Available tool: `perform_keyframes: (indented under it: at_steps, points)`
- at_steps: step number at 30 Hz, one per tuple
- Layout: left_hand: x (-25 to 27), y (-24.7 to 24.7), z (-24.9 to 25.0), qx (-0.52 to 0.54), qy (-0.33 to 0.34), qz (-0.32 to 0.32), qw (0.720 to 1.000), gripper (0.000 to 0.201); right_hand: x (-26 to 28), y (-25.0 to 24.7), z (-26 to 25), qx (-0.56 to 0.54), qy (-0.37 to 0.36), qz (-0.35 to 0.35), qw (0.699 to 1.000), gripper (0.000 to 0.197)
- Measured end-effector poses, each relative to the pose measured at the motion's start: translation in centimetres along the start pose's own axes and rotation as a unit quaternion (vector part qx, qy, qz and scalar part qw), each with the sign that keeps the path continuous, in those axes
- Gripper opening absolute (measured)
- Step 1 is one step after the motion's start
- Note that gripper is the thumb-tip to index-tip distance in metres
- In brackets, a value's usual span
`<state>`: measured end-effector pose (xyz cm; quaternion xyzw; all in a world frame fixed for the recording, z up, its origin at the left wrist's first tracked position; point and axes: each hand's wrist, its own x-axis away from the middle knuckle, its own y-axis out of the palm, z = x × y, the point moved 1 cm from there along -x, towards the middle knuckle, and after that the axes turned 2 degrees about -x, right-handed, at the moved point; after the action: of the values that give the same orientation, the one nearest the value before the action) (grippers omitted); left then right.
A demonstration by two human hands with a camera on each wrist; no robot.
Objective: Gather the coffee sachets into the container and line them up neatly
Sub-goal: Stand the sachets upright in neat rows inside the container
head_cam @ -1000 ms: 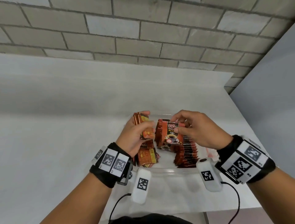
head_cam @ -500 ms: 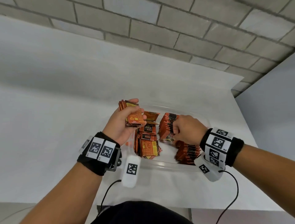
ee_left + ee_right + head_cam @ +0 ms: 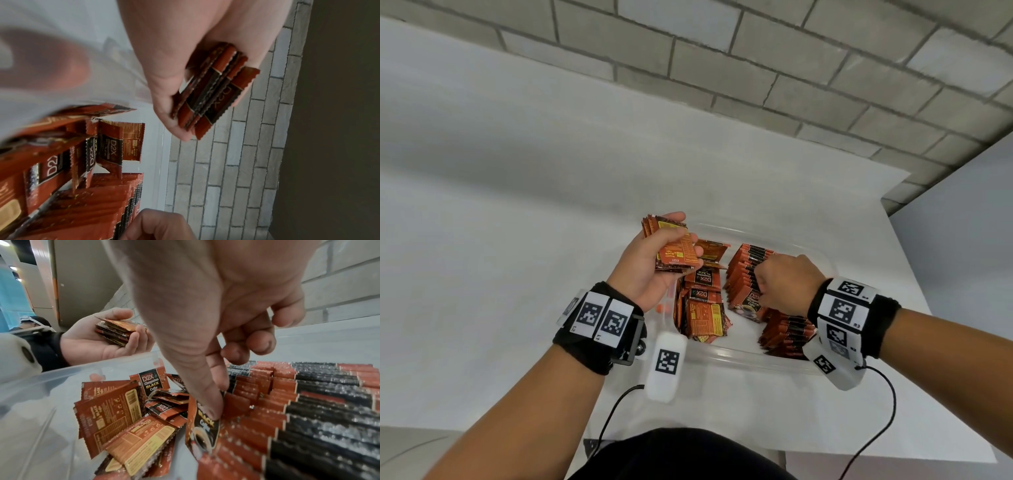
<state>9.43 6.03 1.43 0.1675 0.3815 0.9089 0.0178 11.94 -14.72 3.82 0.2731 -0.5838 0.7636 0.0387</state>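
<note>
A clear plastic container (image 3: 822, 253) sits on the white table and holds orange-and-black coffee sachets. A tidy upright row of sachets (image 3: 748, 270) fills its right side; a looser pile of sachets (image 3: 702, 308) leans at its left. My left hand (image 3: 654, 260) hovers above the container's left rim, gripping a small stack of sachets (image 3: 674, 246) (image 3: 213, 91) (image 3: 117, 331). My right hand (image 3: 784, 284) reaches down into the row, thumb and forefinger pinching one front-facing sachet (image 3: 203, 425) at the row's near end.
The white table (image 3: 517, 240) runs wide to the left and back, up to a grey brick wall (image 3: 756, 68). Its right edge (image 3: 914, 274) lies close beside the container. Camera cables (image 3: 887, 411) trail off the near edge.
My right hand dropped from above the row down into it with the front-facing sachet. The left hand with its stack rose slightly up and left. The head view tilted.
</note>
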Motion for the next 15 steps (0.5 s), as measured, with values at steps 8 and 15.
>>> perform_keyframes:
  at_steps: [8, 15]
  points:
    - [0.07, -0.03, -0.01, 0.009, 0.003, -0.007, 1.000, 0.034, 0.12, 0.12, 0.11, -0.007, -0.021, -0.001, 1.000, 0.010]
    - [0.03, -0.14, -0.09, 0.009, 0.009, -0.011, 1.000, 0.038, 0.55, 0.15, 0.50, -0.028, -0.025, 0.013, 0.999, 0.015]
